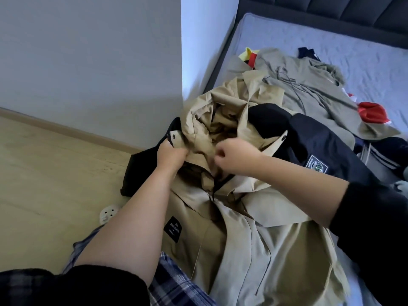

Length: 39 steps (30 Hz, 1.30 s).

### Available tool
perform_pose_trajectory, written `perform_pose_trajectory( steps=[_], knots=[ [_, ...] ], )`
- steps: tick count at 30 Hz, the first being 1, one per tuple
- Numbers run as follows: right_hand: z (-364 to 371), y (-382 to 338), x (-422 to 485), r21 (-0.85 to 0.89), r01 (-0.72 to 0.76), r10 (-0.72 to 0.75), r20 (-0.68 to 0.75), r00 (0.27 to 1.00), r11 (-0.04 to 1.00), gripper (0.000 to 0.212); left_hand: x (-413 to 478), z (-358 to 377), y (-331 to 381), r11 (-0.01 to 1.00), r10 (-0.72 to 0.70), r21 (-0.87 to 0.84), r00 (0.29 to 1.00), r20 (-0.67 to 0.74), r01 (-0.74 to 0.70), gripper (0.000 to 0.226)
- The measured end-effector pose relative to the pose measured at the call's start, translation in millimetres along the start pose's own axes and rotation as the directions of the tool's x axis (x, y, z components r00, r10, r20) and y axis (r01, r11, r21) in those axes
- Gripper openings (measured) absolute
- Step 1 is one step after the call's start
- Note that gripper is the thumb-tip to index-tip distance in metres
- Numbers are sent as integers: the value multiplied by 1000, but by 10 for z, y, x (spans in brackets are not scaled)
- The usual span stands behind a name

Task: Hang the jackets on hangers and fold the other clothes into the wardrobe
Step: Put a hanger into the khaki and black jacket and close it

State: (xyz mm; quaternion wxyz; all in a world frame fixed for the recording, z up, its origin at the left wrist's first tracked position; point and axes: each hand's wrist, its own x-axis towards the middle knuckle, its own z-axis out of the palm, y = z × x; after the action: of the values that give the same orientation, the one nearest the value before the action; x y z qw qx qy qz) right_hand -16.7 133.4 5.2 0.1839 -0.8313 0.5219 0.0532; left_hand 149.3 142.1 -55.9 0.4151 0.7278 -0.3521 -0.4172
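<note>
Wall [88, 51]: pale grey, fills the upper left, meets the floor at a light skirting.
Floor [44, 162]: light wood-look boards, left of the bed.
Bed [331, 36]: grey-blue mattress cover under a dark padded headboard, runs from upper right toward the near edge, carries the heap of clothes.
Tan jacket [254, 250]: biggest garment, spread on the near end of the bed with its collar end bunched up and dark lining spilling over the bed's left side.
Olive hooded garment [309, 85]: lies flat farther up the bed, behind the tan jacket, drawcords loose across it.
Black jacket [320, 140]: draped to the right, touching the tan jacket's collar and overlapping the olive garment's lower edge.
Plaid trousers [176, 283]: blue and white check, bottom of view, just beside the tan jacket's hem.
Left hand [172, 153]: narrow, grips a fold of the tan jacket at the collar, next to a snap tab [173, 136].
Right hand [236, 153]: fingers curled tight at the collar opening, blurred; cannot tell whether cloth is pinched.
Red garment [371, 112]: crumpled at the olive garment's far right edge.
White shoe [108, 214]: on the floor, partly hidden by the left forearm.
Black label [172, 229]: sewn on the tan jacket below the left forearm, print too small to read.
Badge [316, 164]: white-edged patch on the black jacket's sleeve.
</note>
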Motion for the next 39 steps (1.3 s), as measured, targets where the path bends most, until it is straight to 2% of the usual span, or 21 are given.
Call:
perform_pose_trajectory(
  steps=[2,3,5,7,9,11,12,14,16,17,18,19,21,25,28,30,31,33,35,37,39],
  knots=[
    [-28,160,166,-103,-164,132,-266,955,981,30,-19,-28,-10,997,1,77,999,44,-5,21],
    [-40,253,234,-135,-247,192,-325,926,960,45,-24,-35,-13,996,-9,95,998,68,3,23],
    [-37,452,353,-73,-398,359,-303,883,915,80,-27,-63,-6,994,-48,99,996,81,40,23],
    [32,583,422,81,-498,505,-145,851,863,92,-20,-96,-32,994,-94,56,995,13,93,21],
    [130,638,420,170,-534,548,-54,834,828,74,7,-134,-94,990,-129,-72,982,-141,120,9],
    [153,641,374,188,-497,525,-156,837,847,40,31,-181,-134,974,-185,-181,934,-305,134,17],
    [132,628,342,181,-462,494,-224,840,868,27,45,-199,-143,981,-172,-149,914,-368,124,31],
    [59,612,283,120,-367,385,-354,852,922,12,81,-221,-148,973,101,232,902,-421,0,70],
    [-8,622,223,105,-258,278,-422,863,960,10,59,-194,-94,694,485,688,843,-232,-210,89],
    [-35,621,185,141,-213,253,-426,868,967,14,44,-161,-58,553,595,776,795,-115,-302,88],
    [-62,609,136,193,-180,246,-418,874,965,17,34,-121,-29,483,638,795,769,-33,-367,83],
    [-90,594,85,241,-151,241,-408,881,959,20,30,-78,-13,493,627,767,779,14,-411,78],
    [-148,559,9,309,-89,210,-386,898,947,28,22,-8,-17,660,496,623,866,61,-421,78],
    [-164,417,-71,438,-30,175,-295,939,899,29,26,-3,-19,852,273,455,961,39,-260,96],
    [-154,319,-94,273,-69,122,-184,975,960,36,52,-32,-45,914,188,365,982,9,-179,112],
    [-174,291,-139,33,-51,49,47,998,998,17,51,-31,-103,887,214,409,976,50,-215,112],
    [-175,273,-170,-69,-20,33,199,979,997,18,48,-28,-136,837,256,483,964,69,-256,108],
    [-160,249,-224,-188,39,51,453,890,981,22,33,-6,-178,639,378,692,921,97,-335,91],
    [-159,241,-239,-259,86,74,553,830,962,26,33,29,-187,448,502,790,849,165,-419,66],
    [-169,256,-150,-183,70,19,443,896,981,34,55,53,-190,382,517,785,817,255,-487,42],
    [-229,291,34,-7,4,-4,23,1000,1000,33,83,51,-201,387,457,763,826,329,-518,35]
  ],
)
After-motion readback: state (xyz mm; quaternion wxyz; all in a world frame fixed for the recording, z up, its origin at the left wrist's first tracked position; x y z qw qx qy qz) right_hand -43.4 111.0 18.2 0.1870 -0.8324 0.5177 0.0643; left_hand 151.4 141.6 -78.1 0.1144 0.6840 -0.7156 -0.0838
